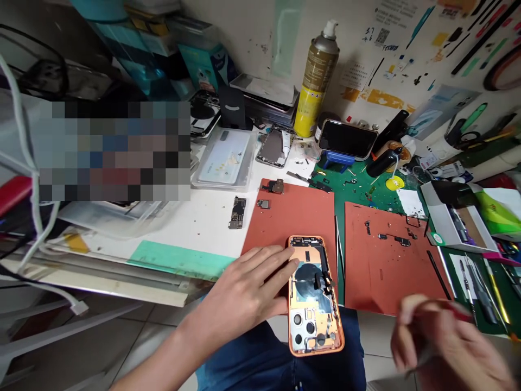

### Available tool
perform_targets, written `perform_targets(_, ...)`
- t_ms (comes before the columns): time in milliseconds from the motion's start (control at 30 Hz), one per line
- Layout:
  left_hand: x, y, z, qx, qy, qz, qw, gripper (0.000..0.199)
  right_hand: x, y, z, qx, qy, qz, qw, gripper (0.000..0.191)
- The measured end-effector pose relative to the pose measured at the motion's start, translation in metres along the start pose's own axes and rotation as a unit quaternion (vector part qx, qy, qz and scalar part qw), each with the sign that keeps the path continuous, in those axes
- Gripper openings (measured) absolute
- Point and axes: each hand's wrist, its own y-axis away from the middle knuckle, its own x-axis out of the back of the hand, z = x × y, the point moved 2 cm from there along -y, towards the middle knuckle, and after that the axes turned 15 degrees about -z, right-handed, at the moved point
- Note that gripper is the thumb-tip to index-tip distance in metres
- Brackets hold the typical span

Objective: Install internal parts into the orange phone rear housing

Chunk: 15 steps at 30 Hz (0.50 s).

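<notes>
My left hand point(252, 279) grips an orange phone housing point(316, 320) by its left edge, fingers over the rim. The open housing is tilted at the mat's front edge, above my lap. Inside it show a dark round coil, flex cables and camera openings. My right hand point(443, 336) is off to the right, blurred, with curled fingers around something reddish that I cannot make out. Beyond the housing, a camera module point(277, 186) and a small metal part point(264, 204) lie on the left red-brown mat point(297, 209). A logic board point(237, 213) lies left of the mat.
A second red-brown mat point(366, 260) holds small parts and a black stick. Tweezers and drivers point(482, 288) lie at the far right. A propped phone point(348, 139), a spray can point(316, 81) and a white-backed phone point(225, 155) stand or lie behind. Cables hang at left.
</notes>
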Motion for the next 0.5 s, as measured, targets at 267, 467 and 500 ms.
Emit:
perform_targets(267,0.004,0.005,-0.008,-0.006,0.046,0.011,0.999,0.051,-0.092,-0.018,-0.017,-0.346,-0.495,-0.078,0.794,0.052)
perform_targets(467,-0.005,0.033,0.021,0.112,0.119,0.035,0.986,0.084,-0.111,-0.013,-0.034,-0.271,-0.566,-0.096,0.773,0.056)
perform_targets(500,-0.011,0.034,0.03,0.118,0.146,0.06,0.98,0.087,-0.116,-0.013,-0.04,-0.265,-0.579,-0.106,0.764,0.058)
